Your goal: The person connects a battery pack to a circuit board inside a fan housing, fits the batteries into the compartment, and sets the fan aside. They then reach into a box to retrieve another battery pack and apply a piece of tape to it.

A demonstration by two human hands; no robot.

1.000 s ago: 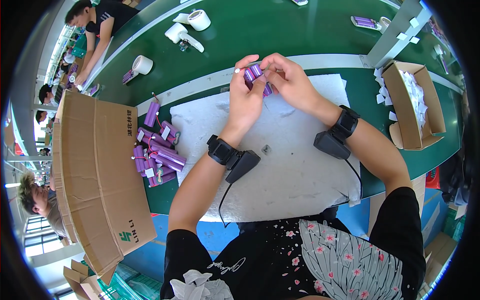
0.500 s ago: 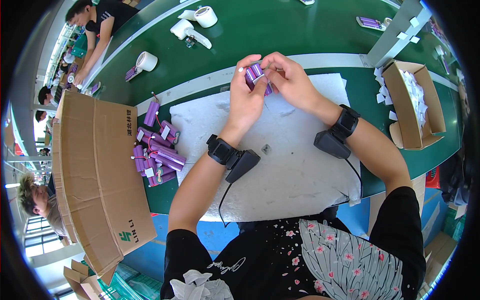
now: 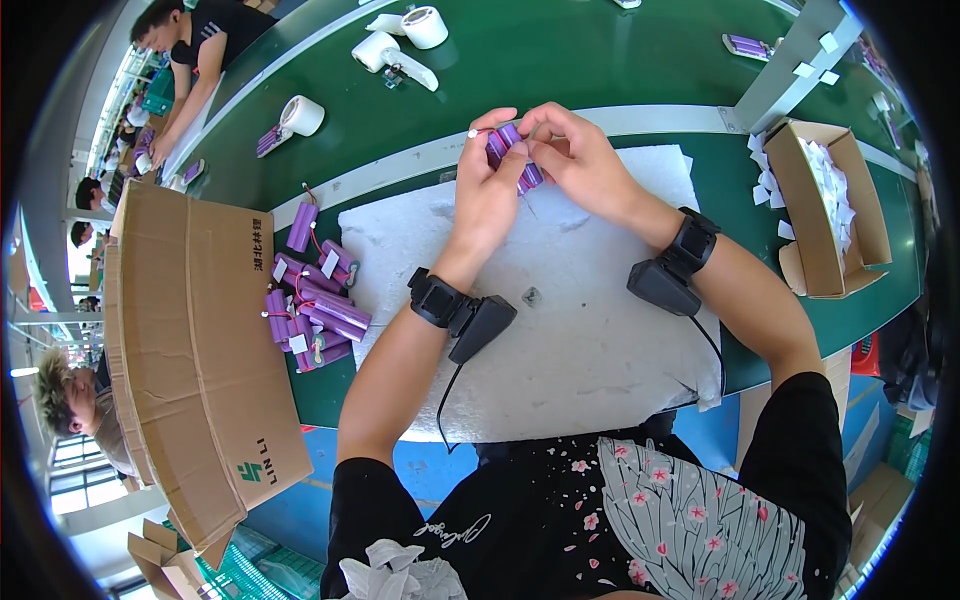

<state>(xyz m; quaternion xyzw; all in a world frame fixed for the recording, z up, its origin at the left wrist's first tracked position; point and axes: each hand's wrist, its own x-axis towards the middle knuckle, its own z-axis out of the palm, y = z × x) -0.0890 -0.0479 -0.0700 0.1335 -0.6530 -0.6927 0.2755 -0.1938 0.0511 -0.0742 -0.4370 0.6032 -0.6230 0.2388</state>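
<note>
A purple battery pack (image 3: 507, 140) is held up over the far edge of the pale mat (image 3: 590, 330). My left hand (image 3: 487, 190) is closed round its left side, the thumb lying across the cells. A red wire with a small white connector (image 3: 473, 133) sticks out by the left fingers. My right hand (image 3: 575, 155) is closed at the pack's right side, thumb and fingertips drawn together against it; the fingers hide part of the pack. Left of the mat lies a heap of purple battery packs (image 3: 318, 310) with red wires and white labels.
A large cardboard box (image 3: 205, 340) stands at the left. To the right, an open carton (image 3: 860, 220) holds white paper pieces. On the green belt (image 3: 600, 60) beyond are white rolls (image 3: 424, 28) and battery packs. Another person (image 3: 205, 60) works at far left.
The pack has turned in my hands: its white label no longer shows and the red wire does. The rolls and packs on the belt have shifted slightly to the right.
</note>
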